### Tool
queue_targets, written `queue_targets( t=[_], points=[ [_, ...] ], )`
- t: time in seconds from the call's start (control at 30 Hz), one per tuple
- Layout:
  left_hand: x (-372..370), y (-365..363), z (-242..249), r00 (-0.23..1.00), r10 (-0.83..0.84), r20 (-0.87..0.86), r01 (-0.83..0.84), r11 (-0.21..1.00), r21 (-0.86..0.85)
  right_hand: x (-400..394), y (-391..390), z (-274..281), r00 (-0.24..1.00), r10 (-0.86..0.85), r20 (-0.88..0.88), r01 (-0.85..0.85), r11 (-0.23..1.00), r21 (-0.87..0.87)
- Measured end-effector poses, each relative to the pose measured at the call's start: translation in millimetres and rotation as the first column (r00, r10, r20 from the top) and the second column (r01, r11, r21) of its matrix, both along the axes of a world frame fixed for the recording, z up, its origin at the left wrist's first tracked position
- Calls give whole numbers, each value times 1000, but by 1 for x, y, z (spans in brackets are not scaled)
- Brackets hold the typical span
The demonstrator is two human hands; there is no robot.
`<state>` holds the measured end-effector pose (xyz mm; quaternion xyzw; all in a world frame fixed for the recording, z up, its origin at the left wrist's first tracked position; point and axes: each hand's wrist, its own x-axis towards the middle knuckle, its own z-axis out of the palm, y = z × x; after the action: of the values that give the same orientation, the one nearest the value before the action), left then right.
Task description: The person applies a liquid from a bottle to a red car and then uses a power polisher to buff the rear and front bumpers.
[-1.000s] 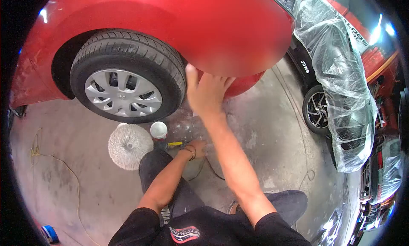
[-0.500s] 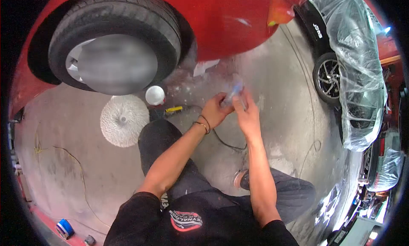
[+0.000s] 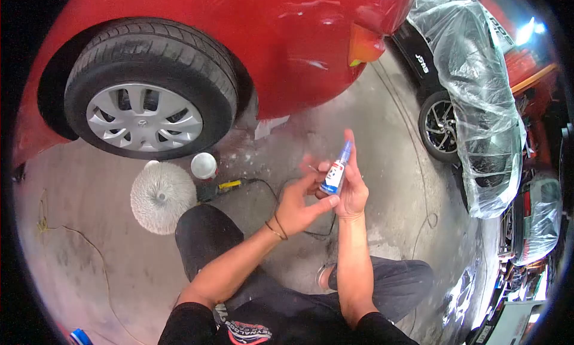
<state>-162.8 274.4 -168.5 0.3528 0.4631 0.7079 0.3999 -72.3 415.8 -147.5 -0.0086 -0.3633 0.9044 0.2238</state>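
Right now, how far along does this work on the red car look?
Early, it seems. The red car shows pale scuff marks near its corner, untouched so far. In hand: the right hand holds a small blue tube upright while the left hand meets its lower end. The woolly pad and white cup lie unused on the floor. Applying anything looks left to do.

Two hands: the left hand [image 3: 299,208] and right hand [image 3: 350,186], with one small blue-capped tube [image 3: 336,171] between their fingers. Beyond the fingertips sit one white cup [image 3: 203,165] and one round woolly pad [image 3: 161,197]. Two wheels show: one silver-capped wheel [image 3: 146,88] and one dark alloy wheel [image 3: 438,128]. One red car [image 3: 287,40].
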Motion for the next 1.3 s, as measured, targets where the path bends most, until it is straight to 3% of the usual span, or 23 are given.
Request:
queue_targets(
  t=[0.1, 0.13, 0.2, 0.3, 0.33, 0.43, 0.47, 0.57, 0.63, 0.73, 0.8, 0.87, 0.9, 0.93, 1.03, 1.2, 1.3],
  points=[
    [5, -3, 0, 994, 95, 58, -98, 994, 47, -11, -5, -5, 997, 30, -68, -35, 996, -80],
    [7, -7, 2, 983, 180, 20, -181, 983, 42, -13, -8, -6, 1000, 12, 17, -11, 999, -52],
    [4, -13, -5, 939, 299, -168, -302, 953, 8, -16, -14, 0, 983, -42, 179, 39, 999, 19],
    [0, -20, -2, 829, 441, -346, -452, 890, 50, -29, -22, -6, 969, -113, 220, 50, 961, 273],
    [-2, -21, 1, 787, 481, -387, -490, 868, 82, -28, -28, -7, 960, -159, 232, 93, 958, 272],
    [-11, -21, -25, 752, 381, -538, -368, 920, 137, -28, -16, -6, 997, 56, 44, -54, 998, -43],
    [-14, -21, -23, 756, 344, -557, -321, 936, 143, -27, -24, 5, 970, -88, 225, 113, 989, -100],
    [-25, -21, -47, 783, -105, -613, -72, 964, -258, -26, 18, -23, 929, -148, 339, 269, 899, -347],
    [-39, -16, -98, 545, -343, -765, -5, 911, -412, -19, 64, -27, 920, -137, 368, 239, 939, -247],
    [-50, -8, -143, 390, -479, -786, 35, 861, -508, -12, 121, 18, 876, -267, 402, 321, 944, -73],
    [-49, -5, -129, 509, -435, -743, 32, 872, -488, -24, 148, 79, 762, -516, 392, 461, 857, 232],
    [-50, -4, -125, 558, -403, -726, 25, 882, -471, -33, 193, 122, 724, -647, 237, 539, 746, 391],
    [-50, -2, -128, 550, -395, -736, 21, 888, -460, -40, 212, 146, 651, -732, 200, 647, 673, 358],
    [-50, -1, -131, 542, -385, -747, 17, 894, -448, -35, 230, 164, 681, -717, 145, 622, 672, 402],
    [-51, -3, -141, 502, -442, -744, 8, 862, -507, -49, 253, 195, 582, -808, 94, 715, 564, 413],
    [-49, 0, -141, 565, -396, -724, 14, 882, -472, -79, 230, 216, 218, -975, 43, 644, 177, 744],
    [-48, -3, -131, 542, -403, -737, 21, 884, -468, -92, 215, 217, 77, -977, -199, 514, -132, 848]
  ],
)
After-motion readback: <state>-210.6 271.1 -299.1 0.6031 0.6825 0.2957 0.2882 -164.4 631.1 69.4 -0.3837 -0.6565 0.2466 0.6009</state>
